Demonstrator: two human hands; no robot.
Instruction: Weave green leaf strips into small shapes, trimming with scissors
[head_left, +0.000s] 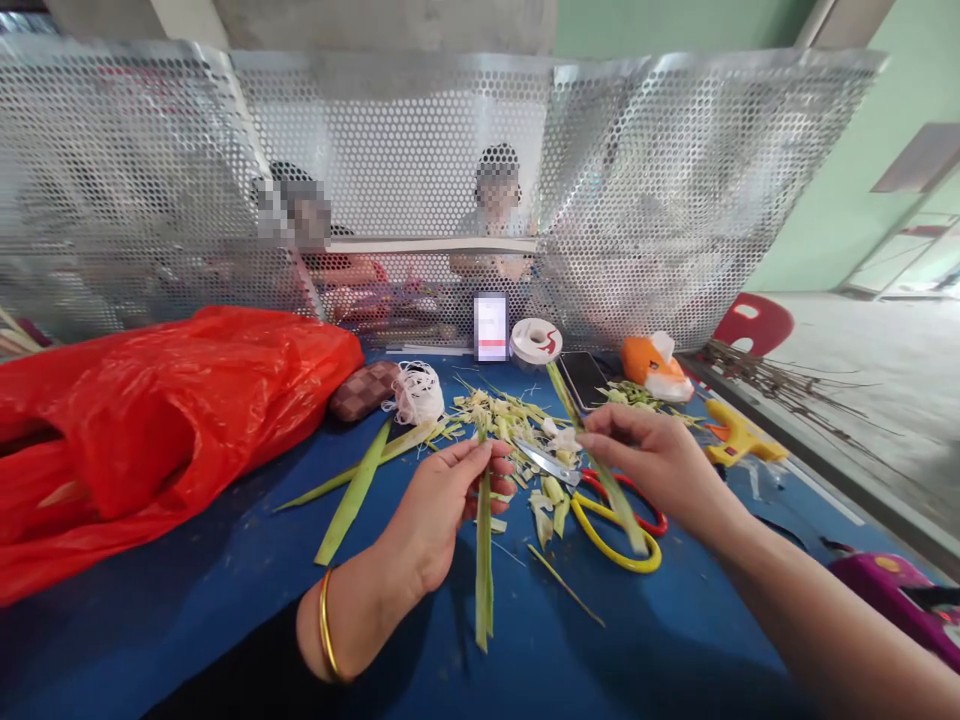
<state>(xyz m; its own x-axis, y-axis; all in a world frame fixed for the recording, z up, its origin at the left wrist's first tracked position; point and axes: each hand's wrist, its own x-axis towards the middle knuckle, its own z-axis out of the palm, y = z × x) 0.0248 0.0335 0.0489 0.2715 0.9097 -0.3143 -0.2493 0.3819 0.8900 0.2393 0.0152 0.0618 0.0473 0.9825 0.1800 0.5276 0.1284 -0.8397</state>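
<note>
Between thumb and fingers my left hand (457, 490) pinches a green leaf strip (484, 570), whose long end hangs down toward me. My right hand (649, 445) is closed on another long leaf strip (619, 505), slanting over the scissors' handles. Those scissors (615, 555), with one yellow and one red loop, lie beneath it with blades pointing to the upper left. Chopped leaf scraps (510, 410) are heaped just beyond my hands. Two longer leaf pieces (354, 500) lie left of my left hand.
A red plastic bag (180, 430) fills the left side. Farther back are white string (418, 393), a checked pouch (364, 390), a ribbon roll (535, 341), a lit phone (491, 327) and a dark phone (583, 379). A yellow glue gun (739, 435) lies right. Perforated metal (420, 150) stands behind; people sit beyond.
</note>
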